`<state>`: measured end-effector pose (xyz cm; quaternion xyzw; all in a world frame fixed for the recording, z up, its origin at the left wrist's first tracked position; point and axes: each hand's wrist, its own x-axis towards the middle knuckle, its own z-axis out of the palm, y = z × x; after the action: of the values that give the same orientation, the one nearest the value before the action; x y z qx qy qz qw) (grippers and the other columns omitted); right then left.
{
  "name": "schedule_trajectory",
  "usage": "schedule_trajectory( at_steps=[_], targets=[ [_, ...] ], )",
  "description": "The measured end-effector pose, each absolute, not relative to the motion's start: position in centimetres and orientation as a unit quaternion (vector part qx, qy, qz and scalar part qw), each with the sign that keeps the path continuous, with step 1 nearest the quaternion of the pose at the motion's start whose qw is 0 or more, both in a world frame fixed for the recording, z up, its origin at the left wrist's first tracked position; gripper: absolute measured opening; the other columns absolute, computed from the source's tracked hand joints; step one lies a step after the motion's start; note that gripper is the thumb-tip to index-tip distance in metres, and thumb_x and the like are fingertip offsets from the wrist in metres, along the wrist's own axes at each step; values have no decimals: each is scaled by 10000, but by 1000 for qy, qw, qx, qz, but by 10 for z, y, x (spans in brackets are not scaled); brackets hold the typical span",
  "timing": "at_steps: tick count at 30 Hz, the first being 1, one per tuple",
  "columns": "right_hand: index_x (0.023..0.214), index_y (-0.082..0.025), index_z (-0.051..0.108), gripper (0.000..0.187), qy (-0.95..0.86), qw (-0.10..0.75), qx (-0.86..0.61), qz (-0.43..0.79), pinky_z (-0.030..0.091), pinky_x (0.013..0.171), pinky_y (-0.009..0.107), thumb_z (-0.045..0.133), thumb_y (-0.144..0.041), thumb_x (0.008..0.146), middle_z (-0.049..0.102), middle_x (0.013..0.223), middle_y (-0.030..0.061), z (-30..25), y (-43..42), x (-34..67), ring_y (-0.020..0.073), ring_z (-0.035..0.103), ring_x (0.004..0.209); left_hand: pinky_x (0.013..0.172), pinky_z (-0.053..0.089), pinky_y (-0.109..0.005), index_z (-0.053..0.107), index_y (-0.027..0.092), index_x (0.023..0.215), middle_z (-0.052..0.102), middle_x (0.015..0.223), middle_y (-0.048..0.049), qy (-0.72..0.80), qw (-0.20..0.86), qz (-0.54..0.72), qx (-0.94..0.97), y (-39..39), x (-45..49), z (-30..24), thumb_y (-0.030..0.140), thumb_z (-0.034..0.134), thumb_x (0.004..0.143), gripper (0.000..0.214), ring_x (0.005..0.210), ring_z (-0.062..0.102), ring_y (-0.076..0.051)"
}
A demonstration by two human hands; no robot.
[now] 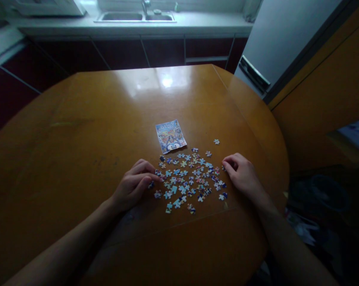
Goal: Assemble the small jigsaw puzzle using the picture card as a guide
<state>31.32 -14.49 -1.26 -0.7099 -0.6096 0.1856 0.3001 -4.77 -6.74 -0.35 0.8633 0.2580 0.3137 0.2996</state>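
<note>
Several small jigsaw pieces (191,178) lie scattered on a round wooden table (87,131). Just beyond them lies a small colourful picture card (170,136). My left hand (133,185) rests at the left edge of the pile, fingers curled, thumb and fingertips touching a piece there. My right hand (242,173) rests at the pile's right edge, its fingers bent inward and pressed on the table beside the pieces. Whether either hand pinches a piece is hard to see in the dim light.
A kitchen counter with a sink (134,16) runs along the far wall. A grey fridge (274,39) stands at the right, next to wooden panels. Dark clutter lies on the floor at lower right (316,206).
</note>
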Motion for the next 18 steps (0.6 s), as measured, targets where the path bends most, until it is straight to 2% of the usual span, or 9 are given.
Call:
schedule_trajectory(
  at_steps=[18],
  targets=[
    [812,-205,678,191,-605,292,-718,182,439,711,347,569,-322,915,662,858,57,-13,-145,314,210,588,776,776,455,-351,781,229,933,598,875,-56,262,303,322,858,-68,-46,-5,355,420,1040,397,856,544,-195]
  ],
)
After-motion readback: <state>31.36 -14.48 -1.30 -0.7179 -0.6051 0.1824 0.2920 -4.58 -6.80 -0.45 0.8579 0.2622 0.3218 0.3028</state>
